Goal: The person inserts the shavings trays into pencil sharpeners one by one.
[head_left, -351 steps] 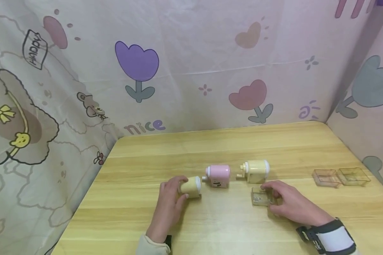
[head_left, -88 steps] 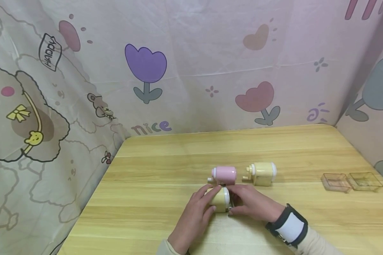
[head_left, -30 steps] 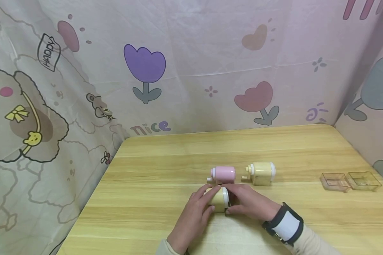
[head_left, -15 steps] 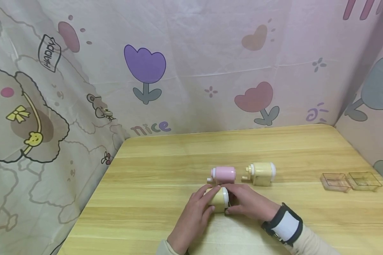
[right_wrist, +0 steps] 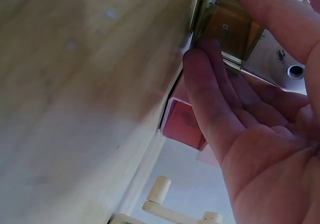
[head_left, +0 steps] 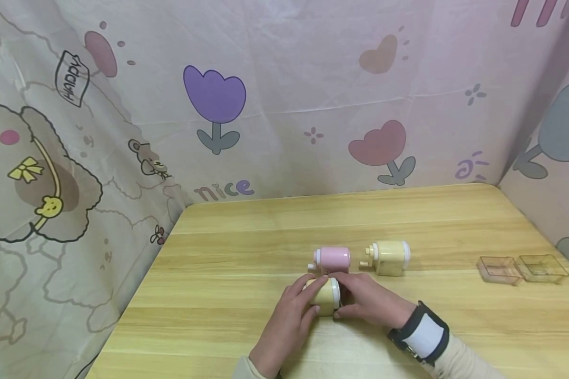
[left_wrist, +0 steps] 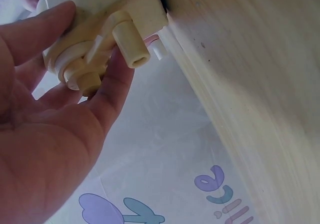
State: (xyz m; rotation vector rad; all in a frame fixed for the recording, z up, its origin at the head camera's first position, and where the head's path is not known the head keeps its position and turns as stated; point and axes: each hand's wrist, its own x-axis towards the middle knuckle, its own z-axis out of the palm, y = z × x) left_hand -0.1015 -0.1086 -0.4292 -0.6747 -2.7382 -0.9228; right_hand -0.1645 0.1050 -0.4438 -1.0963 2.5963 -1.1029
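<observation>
My left hand (head_left: 284, 323) grips a yellow hand-crank pencil sharpener (head_left: 324, 301) with a white end ring, standing on the table. Its fingers wrap around the crank side; the yellow crank handle (left_wrist: 131, 43) sticks out between them in the left wrist view. At the opposite end, my right hand (head_left: 372, 299) pinches a clear shavings drawer (right_wrist: 227, 32) between thumb and fingers. The drawer sits at the lower part of the sharpener's end, below the round pencil hole (right_wrist: 295, 71). In the head view the fingers mostly hide the drawer.
Just behind the hands stands a pink pencil sharpener (head_left: 334, 259), its crank to the left. A second yellow sharpener (head_left: 391, 258) is to its right. Two see-through drawers, one pinkish (head_left: 498, 270) and one yellowish (head_left: 542, 269), lie at the table's right side.
Since the earliest frame, my left hand has brought the yellow sharpener right, before the pink one, and my right hand has carried the clear drawer left to its end. In the last second, almost nothing moved.
</observation>
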